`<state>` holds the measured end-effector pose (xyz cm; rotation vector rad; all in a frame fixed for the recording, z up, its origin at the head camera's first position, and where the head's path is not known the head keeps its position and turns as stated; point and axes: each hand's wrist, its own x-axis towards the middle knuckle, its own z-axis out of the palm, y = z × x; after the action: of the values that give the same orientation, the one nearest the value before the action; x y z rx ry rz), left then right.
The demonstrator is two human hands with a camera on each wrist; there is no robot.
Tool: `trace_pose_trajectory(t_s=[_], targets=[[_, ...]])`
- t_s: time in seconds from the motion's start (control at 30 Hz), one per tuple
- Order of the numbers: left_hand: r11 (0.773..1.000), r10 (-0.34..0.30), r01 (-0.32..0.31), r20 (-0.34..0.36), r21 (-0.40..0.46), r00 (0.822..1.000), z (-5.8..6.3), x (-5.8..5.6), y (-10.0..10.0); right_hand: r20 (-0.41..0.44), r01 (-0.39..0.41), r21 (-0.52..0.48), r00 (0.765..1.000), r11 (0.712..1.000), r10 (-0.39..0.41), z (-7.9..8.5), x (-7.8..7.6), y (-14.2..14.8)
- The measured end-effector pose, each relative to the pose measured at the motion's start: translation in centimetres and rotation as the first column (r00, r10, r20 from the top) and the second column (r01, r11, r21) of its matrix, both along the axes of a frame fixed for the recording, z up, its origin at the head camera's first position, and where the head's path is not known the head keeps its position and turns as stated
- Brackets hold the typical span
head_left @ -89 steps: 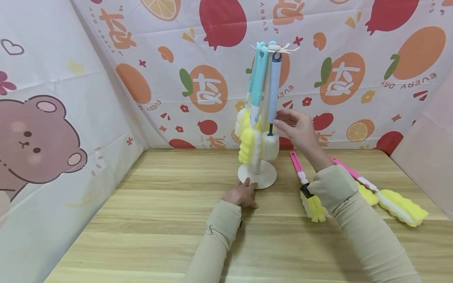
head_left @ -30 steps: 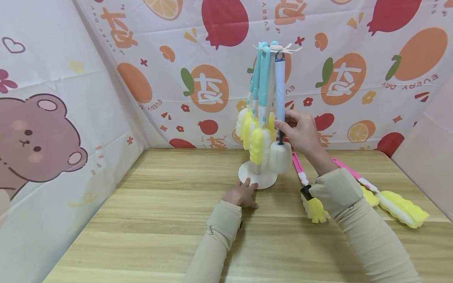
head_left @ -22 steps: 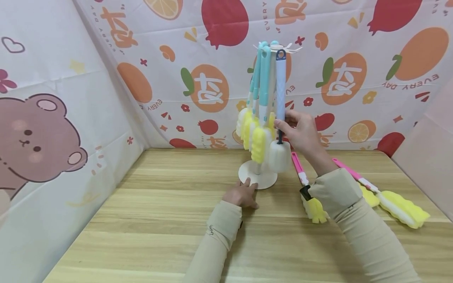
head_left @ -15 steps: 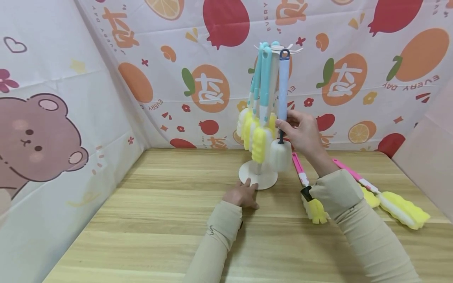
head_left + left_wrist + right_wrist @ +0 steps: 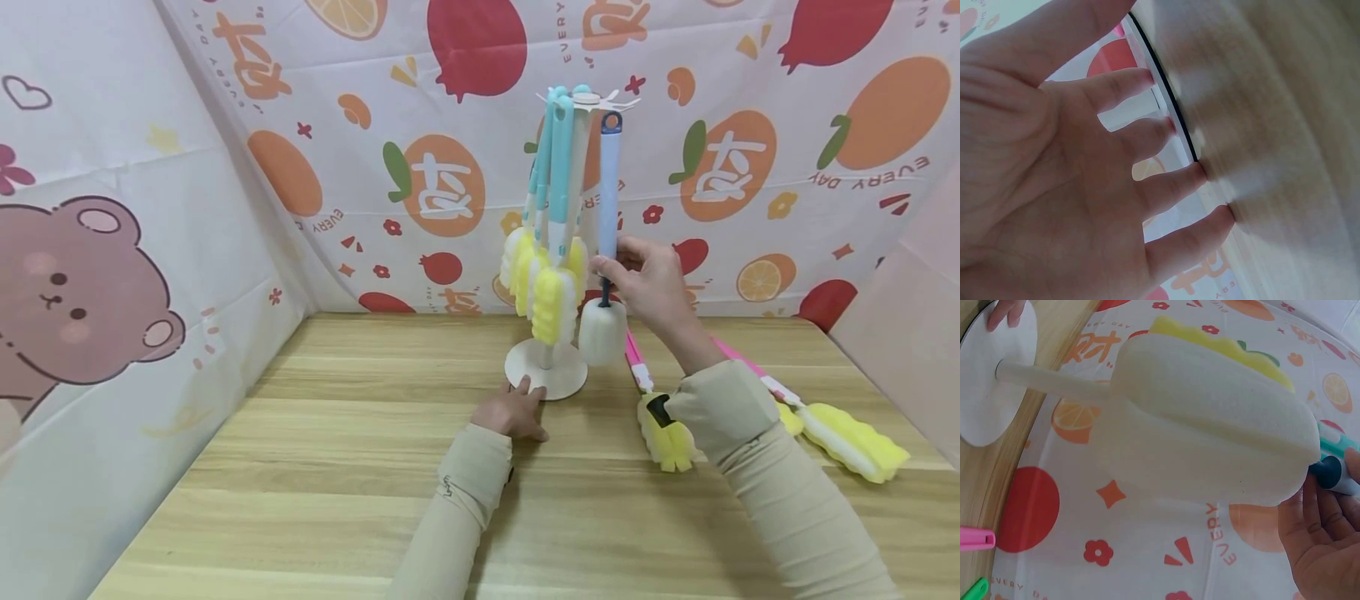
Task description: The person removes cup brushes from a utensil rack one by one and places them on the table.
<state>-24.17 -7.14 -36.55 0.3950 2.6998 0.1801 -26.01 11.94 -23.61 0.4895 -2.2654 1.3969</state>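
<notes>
The right hand [image 5: 654, 285] pinches the blue-handled brush [image 5: 609, 192] nearly upright in its fingers, just right of the white stand [image 5: 582, 158], whose base [image 5: 561, 377] the left hand [image 5: 510, 412] touches with spread fingers.

The blue-handled brush [image 5: 609, 192] is now unhooked from the white stand [image 5: 564, 379]; its ring [image 5: 612, 130], above the fingers of the right hand [image 5: 656, 283], and sponge head [image 5: 602, 335], below them, have shifted away from the stand.
</notes>
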Motion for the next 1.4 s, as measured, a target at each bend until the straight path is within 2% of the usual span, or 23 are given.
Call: trace_pose_trajectory(t_s=[0.2, 0.53, 1.4], targets=[[1.0, 0.007, -0.007, 0.0, -0.005, 1.0, 0.0, 0.1, 0.0, 0.027, 0.02, 0.036, 0.999, 0.999, -0.021, 0.0, -0.1, 0.9], [1.0, -0.017, 0.017, 0.001, -0.011, 1.0, -0.1, -0.1, 0.1, 0.077, 0.042, 0.056, 0.996, 0.998, -0.046, -0.1, -0.2, 1.5], [1.0, -0.01, 0.011, 0.011, -0.01, 1.0, 0.1, -0.1, 0.0, 0.111, 0.073, 0.079, 0.99, 0.994, -0.081, -1.0, -0.7, 2.7]])
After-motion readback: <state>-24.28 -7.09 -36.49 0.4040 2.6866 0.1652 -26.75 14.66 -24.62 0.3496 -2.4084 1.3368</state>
